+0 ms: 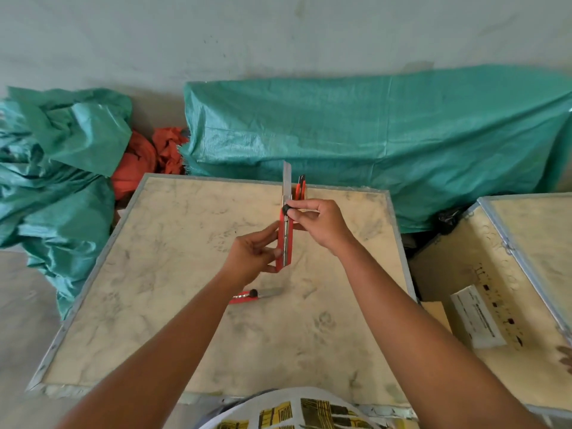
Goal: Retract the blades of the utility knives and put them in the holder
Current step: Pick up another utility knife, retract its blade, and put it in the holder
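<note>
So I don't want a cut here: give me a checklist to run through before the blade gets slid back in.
1. Left hand grips the held knife by its body: ok.
2. Right hand fingers on the black slider: ok.
3. Blade points away from the person: ok.
4. Fingers off the blade: ok.
5. Blade retracted: not ok, fully out.
6. Holder has room: cannot tell, one knife stands there, the rest hidden.

A scuffed pale worktop [173, 305] fills the middle. Behind it lies a green tarp [371, 134], with crumpled orange cloth [148, 159] beside it. At right stands what looks like a wooden crate [483, 267] bearing a white label [475, 317].
</note>
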`<act>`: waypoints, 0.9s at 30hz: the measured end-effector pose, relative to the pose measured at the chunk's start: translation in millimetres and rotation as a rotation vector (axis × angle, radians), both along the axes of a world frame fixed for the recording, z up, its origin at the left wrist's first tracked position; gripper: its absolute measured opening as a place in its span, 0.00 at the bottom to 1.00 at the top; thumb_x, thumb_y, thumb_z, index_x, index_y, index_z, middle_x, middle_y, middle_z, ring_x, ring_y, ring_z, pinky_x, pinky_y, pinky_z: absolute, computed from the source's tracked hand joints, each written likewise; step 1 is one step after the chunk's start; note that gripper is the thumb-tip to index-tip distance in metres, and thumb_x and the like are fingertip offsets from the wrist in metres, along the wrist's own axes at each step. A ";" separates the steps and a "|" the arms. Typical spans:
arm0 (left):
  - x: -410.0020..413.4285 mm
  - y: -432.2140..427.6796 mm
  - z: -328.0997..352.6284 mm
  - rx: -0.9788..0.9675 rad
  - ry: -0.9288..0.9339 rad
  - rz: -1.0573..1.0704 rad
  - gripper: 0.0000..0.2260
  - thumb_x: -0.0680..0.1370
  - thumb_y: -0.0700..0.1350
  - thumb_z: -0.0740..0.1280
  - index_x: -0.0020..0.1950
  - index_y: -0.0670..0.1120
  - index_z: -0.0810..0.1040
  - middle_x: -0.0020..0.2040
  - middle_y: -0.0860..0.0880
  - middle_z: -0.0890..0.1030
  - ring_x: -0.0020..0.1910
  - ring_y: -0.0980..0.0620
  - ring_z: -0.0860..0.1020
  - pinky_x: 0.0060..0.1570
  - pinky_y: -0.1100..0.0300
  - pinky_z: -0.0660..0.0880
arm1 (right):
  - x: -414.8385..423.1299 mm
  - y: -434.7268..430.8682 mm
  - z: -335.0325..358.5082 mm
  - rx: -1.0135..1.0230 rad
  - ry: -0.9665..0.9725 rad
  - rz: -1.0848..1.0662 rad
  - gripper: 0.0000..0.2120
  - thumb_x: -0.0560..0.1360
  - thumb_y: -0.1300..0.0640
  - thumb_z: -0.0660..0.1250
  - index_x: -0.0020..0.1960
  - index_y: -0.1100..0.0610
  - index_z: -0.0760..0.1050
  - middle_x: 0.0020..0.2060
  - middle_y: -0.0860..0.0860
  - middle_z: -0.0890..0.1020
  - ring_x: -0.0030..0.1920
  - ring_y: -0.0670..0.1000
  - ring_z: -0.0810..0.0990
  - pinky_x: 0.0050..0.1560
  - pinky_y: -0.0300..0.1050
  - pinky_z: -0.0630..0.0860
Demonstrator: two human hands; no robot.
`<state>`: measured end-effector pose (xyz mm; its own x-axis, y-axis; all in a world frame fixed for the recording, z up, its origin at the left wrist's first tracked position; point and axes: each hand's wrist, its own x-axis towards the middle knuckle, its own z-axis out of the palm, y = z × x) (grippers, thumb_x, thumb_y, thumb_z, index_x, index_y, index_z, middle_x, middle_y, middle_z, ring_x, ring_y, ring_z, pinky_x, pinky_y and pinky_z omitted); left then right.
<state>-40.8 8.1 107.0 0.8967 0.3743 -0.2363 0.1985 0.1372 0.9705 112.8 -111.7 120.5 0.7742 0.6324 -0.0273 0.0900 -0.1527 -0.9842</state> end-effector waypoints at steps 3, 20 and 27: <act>10.6 16.1 15.4 0.010 -0.034 0.015 0.25 0.76 0.29 0.69 0.70 0.49 0.76 0.61 0.53 0.83 0.46 0.50 0.85 0.42 0.49 0.85 | 5.2 10.7 11.8 0.028 -0.089 0.029 0.13 0.74 0.68 0.74 0.58 0.64 0.83 0.58 0.55 0.84 0.55 0.51 0.86 0.56 0.46 0.84; 38.6 63.4 65.5 -0.084 -0.165 -0.027 0.25 0.77 0.31 0.69 0.72 0.49 0.74 0.67 0.53 0.80 0.50 0.49 0.86 0.45 0.47 0.84 | 0.2 24.5 58.9 -0.102 -0.168 0.130 0.11 0.74 0.64 0.76 0.56 0.59 0.85 0.52 0.55 0.88 0.48 0.55 0.88 0.49 0.50 0.85; 43.8 59.4 68.3 -0.113 -0.176 -0.060 0.25 0.77 0.31 0.68 0.73 0.48 0.73 0.68 0.52 0.79 0.54 0.48 0.85 0.47 0.48 0.84 | 0.2 18.0 63.8 -0.115 -0.264 0.151 0.14 0.76 0.62 0.74 0.61 0.54 0.83 0.49 0.57 0.88 0.45 0.59 0.86 0.48 0.48 0.85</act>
<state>3.0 67.5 175.3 0.9477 0.2990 -0.1118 0.0388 0.2397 0.9701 113.1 -93.7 184.3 0.6619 0.7449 0.0834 0.3695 -0.2275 -0.9010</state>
